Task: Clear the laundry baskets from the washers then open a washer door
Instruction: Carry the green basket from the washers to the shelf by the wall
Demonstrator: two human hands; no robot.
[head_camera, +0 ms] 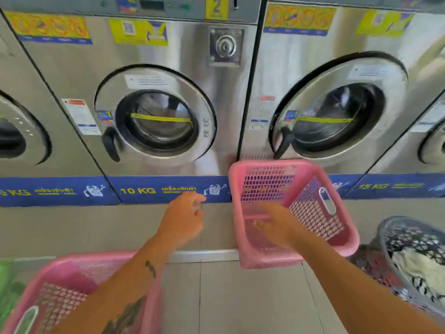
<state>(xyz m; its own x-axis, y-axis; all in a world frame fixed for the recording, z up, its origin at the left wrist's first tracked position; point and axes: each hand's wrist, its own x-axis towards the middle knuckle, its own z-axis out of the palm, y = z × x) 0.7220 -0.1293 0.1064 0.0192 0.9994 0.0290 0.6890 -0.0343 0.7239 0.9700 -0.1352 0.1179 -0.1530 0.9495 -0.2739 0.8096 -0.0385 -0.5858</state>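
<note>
A pink mesh laundry basket point(310, 213) is tilted on its side in front of the right washer door point(337, 112), low by the blue strip. My right hand point(277, 225) reaches inside it and grips its near wall. My left hand point(185, 213) hovers to the left of that basket with loosely curled fingers and holds nothing. The middle washer door point(154, 114), marked 10 KG, is shut, with its black handle point(110, 143) on its left side. A second pink basket point(60, 297) sits at the bottom left under my left forearm.
A grey basket point(395, 230) with patterned laundry stands at the right edge. Something green point(7, 285) lies at the far left. Steel washers line the wall, with a raised tiled step point(204, 255) in front and tiled floor between the baskets.
</note>
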